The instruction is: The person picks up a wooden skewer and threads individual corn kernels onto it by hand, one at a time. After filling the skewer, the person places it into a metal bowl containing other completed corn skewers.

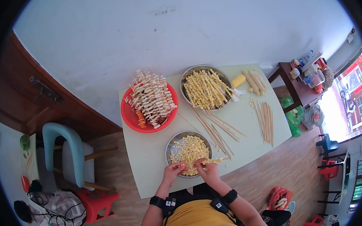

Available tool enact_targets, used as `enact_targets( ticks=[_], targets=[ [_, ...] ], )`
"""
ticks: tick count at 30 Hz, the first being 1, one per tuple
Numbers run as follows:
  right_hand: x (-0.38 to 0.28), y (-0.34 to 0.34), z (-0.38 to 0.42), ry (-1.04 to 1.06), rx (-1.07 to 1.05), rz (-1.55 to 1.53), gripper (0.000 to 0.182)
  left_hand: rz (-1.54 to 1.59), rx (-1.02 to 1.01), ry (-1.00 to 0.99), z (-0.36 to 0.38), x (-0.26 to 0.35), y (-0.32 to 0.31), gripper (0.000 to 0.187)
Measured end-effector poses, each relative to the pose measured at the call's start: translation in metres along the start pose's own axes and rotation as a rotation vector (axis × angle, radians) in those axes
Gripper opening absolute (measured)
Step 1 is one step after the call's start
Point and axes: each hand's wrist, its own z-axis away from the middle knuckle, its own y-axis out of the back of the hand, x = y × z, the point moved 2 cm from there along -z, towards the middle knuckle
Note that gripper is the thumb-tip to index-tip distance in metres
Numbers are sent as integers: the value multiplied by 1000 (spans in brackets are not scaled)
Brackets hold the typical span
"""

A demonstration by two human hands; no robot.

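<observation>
Over the near rim of a metal bowl (169,149) of loose corn kernels (190,147), both my hands are close together. My right hand (209,173) is closed around a skewer threaded with corn kernels (213,160), which points out to the right. At the skewer's left end, my left hand (174,172) has its fingers pinched together; whatever is between them is too small to make out. Just beyond, a second metal bowl (185,95) holds a heap of finished corn skewers (206,88), their sticks hanging over the near rim.
A red basin (127,116) at the table's left holds skewers of pale slices (153,98). Bare sticks (265,124) lie at right, below a peeled corn cob (238,81) and paler cobs (256,82). A blue chair (77,152) and red stool (97,203) stand left.
</observation>
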Motion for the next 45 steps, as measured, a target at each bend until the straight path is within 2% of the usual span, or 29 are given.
enact_targets(
  ticks=[9, 15, 18, 20, 27, 29, 32, 35, 41, 45],
  targets=[
    [7, -3, -4, -86, 6, -66, 16, -7, 17, -5, 0, 0, -1, 23],
    [19, -8, -5, -24, -18, 13, 18, -19, 20, -34, -1, 1, 0, 22],
    [20, -10, -6, 4, 52, -56, 19, -29, 22, -58, -1, 1, 0, 22],
    [24, -11, -5, -24, -52, 145, 17, -31, 24, -68, -1, 1, -1, 22],
    [26, -13, -5, 12, -8, 160, 15, -18, 33, -84, -2, -1, 0, 22],
    [18, -12, -7, 79, -15, 237, 14, -20, 34, -85, -3, -1, 0, 22],
    [17, -13, -5, 57, -70, 260, 15, -23, 50, -71, -3, 0, -2, 23],
    [21, -16, -1, 183, -24, 221, 13, -21, 69, -68, -4, 1, -3, 24],
    [-12, -10, -8, 238, -89, 192, 6, -10, 42, -46, 3, 9, -8, 26],
    [-1, -14, -10, 228, -115, 144, 4, -18, 5, -79, 12, 28, -19, 25]
  ],
)
